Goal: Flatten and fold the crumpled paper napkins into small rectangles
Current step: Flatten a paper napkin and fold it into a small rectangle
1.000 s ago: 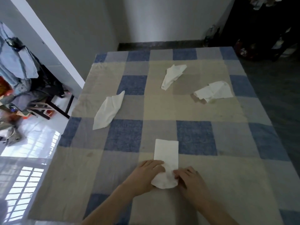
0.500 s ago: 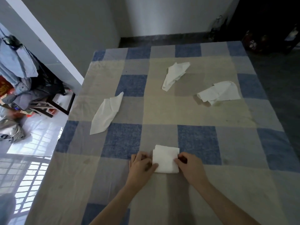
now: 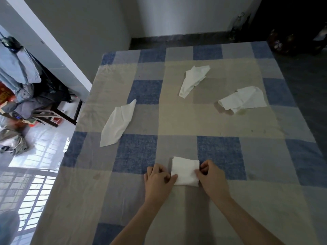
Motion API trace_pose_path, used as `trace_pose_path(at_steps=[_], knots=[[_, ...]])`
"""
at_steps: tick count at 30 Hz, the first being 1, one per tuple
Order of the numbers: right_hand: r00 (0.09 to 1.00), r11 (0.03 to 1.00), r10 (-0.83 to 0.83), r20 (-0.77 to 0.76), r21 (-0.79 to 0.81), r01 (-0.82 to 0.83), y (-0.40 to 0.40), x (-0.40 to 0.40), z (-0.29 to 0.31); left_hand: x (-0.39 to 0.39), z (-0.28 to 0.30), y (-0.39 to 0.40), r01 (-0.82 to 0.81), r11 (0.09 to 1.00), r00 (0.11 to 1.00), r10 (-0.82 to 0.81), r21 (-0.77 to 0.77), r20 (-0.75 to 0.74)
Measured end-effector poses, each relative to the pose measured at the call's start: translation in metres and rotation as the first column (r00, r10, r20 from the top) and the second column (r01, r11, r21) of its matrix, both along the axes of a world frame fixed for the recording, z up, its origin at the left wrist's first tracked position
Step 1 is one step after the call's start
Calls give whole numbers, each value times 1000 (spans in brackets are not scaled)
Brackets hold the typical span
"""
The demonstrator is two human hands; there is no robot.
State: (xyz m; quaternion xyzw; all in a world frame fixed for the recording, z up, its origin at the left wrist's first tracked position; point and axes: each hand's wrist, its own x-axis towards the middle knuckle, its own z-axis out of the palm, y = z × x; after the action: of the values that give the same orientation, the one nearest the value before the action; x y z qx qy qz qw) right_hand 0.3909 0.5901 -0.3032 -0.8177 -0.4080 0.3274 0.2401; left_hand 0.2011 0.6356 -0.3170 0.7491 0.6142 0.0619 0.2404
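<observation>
Change from a second before: the folded napkin [image 3: 185, 171] had been a long upright strip with its near end bunched under the fingers; it now lay as a short, nearly square rectangle, its near half brought up over the far half.
Change from half a second before: little differed; the rectangle sat at the same spot near the front of the desk [image 3: 265, 200], and both hands kept to its side edges.
Left hand [image 3: 158, 179]: lay on the cloth at the napkin's left edge, fingers curled, the thumb tip pressing on the lower left corner; whether the fingers reached under the paper could not be told.
Right hand [image 3: 210, 175]: lay at the right edge, thumb and forefinger pinched together on that edge, the other fingers curled behind them.
Forearms: both came in from the bottom of the view, angled inward toward the napkin.
Folded napkin, place: flat on the checked cloth, straddling a grey square and the edge of a blue one, between the two hands.
Left crumpled napkin [image 3: 117, 123]: long, lying slantwise, well apart from the hands.
Far crumpled napkin [image 3: 192, 80]: near the middle of the far part.
Right crumpled napkin [image 3: 245, 99]: just beside the far one, not touching it.
</observation>
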Motion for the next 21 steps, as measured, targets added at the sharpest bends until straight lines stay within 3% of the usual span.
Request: trace_pose_path(at_steps=[4, 7, 10, 13, 16, 21], knots=[[1000, 999, -10, 6, -32, 10, 4, -1, -1, 5, 3, -2, 96, 991, 989, -84, 98, -122], [1000, 998, -18, 5, -53, 19, 5, -1, -3, 16, 6, -6, 342, 908, 938, -344, 240, -37], [999, 997, -42, -7, -63, 42, 7, -1, -1, 31, 10, 1, 588, 792, 798, -601, 166, 44], [998, 997, -53, -23, -52, 52, 8, -1, 0, 33, 1, 16, 663, 748, 747, -662, -7, 56], [998, 997, -66, -22, -32, 65, 9, 1, 0, 28, -10, 23, 747, 663, 662, -749, -50, -31], [961, 972, -223, -164, -112, 206, -3, 5, 5, 26, -11, 21, 771, 633, 628, -774, -69, -81]])
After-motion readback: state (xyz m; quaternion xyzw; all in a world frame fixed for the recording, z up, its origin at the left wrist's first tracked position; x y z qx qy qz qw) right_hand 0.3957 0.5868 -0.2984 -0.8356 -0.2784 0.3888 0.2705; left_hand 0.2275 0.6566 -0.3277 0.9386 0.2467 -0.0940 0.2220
